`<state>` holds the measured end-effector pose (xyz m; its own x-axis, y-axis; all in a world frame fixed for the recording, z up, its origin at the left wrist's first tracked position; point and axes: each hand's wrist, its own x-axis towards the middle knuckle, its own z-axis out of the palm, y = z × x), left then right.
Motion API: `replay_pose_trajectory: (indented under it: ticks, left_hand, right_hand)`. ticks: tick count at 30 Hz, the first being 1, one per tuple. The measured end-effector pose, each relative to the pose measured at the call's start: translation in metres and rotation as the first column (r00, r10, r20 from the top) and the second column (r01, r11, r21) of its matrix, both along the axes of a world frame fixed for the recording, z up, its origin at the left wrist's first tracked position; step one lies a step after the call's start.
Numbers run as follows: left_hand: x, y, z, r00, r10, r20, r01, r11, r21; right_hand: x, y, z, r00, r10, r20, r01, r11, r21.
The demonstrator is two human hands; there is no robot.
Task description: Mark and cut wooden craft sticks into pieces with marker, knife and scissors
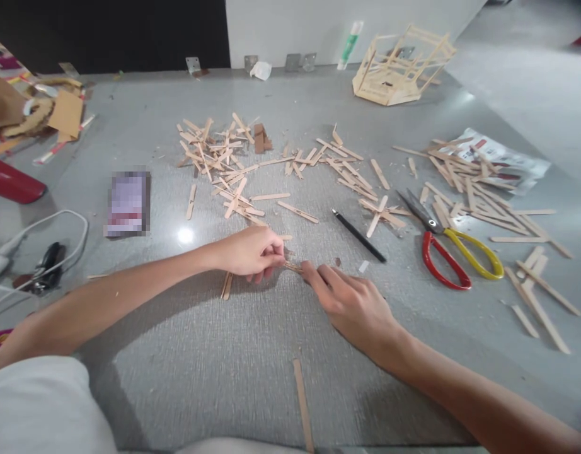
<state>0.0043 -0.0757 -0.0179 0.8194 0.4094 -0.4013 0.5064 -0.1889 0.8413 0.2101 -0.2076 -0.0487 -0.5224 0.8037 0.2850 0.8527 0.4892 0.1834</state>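
Head view: a person's left hand [258,253] and right hand [350,296] are nearly closed, pinching opposite ends of a thin wooden stick [293,267] between them, its long axis running from ten to four o'clock; neither hand is nearer. From there, the grey desk [243,372] holds a stick pile [210,154] at eleven, scissors [431,223] at three and a wooden frame [389,94] at one; a white panel [295,25] stands at twelve.

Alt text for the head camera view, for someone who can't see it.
A person's left hand and right hand hold a thin wooden piece between them at a gray table. Beyond are scattered wooden sticks, a slim black tool, red-and-yellow-handled scissors and a wooden framework.
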Motion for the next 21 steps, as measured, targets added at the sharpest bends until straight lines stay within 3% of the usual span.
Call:
replay_pose_trajectory:
  ticks: [15, 21]
  left_hand:
    - [-0.002, 0.001, -0.001, 0.999, -0.025, 0.022, 0.024, 0.999, 0.031]
    - [-0.001, 0.0, -0.001, 1.0, -0.017, 0.022, 0.016, 0.999, 0.038]
  right_hand:
    - [-0.012, -0.004, 0.005, 0.985, -0.022, 0.169, 0.001, 0.992, 0.127]
    - [-0.02, -0.005, 0.007, 0.985, -0.068, 0.155, 0.056, 0.995, 0.08]
